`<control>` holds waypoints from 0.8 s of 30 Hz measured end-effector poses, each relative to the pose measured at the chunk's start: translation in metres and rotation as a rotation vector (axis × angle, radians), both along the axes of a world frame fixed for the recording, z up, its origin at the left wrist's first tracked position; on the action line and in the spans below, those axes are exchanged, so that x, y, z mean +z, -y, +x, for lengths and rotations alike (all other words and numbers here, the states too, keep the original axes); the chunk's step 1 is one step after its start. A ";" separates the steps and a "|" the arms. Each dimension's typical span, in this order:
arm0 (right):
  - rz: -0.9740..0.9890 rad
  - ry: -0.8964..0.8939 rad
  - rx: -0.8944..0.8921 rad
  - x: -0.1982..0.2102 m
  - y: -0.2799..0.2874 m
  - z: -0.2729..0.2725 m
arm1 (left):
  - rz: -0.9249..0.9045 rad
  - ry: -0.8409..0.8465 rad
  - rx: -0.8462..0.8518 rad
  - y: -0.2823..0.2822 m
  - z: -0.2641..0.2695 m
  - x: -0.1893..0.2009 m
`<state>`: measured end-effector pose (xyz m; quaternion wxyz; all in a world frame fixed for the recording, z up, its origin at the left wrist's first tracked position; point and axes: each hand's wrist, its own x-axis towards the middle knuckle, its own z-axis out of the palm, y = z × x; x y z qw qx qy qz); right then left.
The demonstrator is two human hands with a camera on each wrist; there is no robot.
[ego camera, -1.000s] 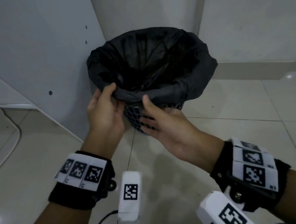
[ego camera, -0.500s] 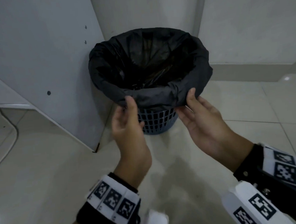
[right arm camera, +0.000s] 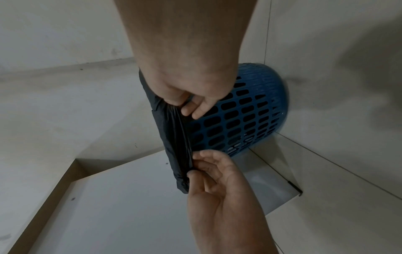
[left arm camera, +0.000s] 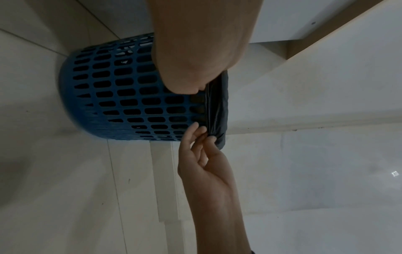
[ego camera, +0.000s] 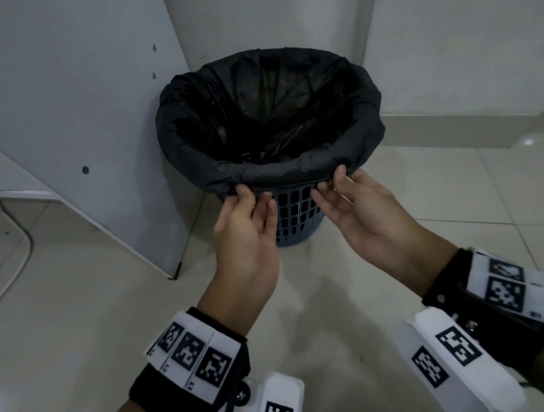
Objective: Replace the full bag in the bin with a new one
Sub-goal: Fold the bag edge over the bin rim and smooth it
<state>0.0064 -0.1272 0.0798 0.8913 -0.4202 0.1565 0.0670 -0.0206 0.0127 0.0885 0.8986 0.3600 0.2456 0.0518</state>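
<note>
A blue perforated bin (ego camera: 297,217) stands on the floor in a corner, lined with a black bag (ego camera: 259,117) whose top is folded down over the rim. My left hand (ego camera: 247,196) pinches the bag's folded hem at the near rim, left of centre. My right hand (ego camera: 334,183) pinches the same hem a little to the right. In the right wrist view the bag (right arm camera: 174,134) is stretched taut between both hands in front of the bin (right arm camera: 250,116). The left wrist view shows the bin's wall (left arm camera: 130,106) and the hem (left arm camera: 219,103). What lies inside the bag is dark and unclear.
A white cabinet panel (ego camera: 68,122) stands close against the bin's left side, and walls close it in behind. Pale tiled floor (ego camera: 111,311) spreads in front and to the right. A cable (ego camera: 20,230) runs along the floor at far left.
Both hands left the rim's near-left part, spread apart along the near rim, and now pinch the bag's folded hem lower down. The bin has stayed put.
</note>
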 end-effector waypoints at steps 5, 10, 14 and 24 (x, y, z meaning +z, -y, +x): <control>0.011 -0.010 0.073 0.002 -0.003 0.004 | -0.063 0.026 -0.017 -0.004 0.005 0.003; -0.023 -0.009 0.121 0.003 -0.012 -0.001 | -0.142 0.081 0.016 -0.014 0.006 0.008; 0.073 -0.049 0.061 0.012 -0.009 -0.001 | -0.048 0.105 0.057 -0.025 0.018 0.010; 0.096 -0.080 -0.038 0.014 0.024 0.044 | -0.039 0.133 0.078 -0.034 0.025 0.010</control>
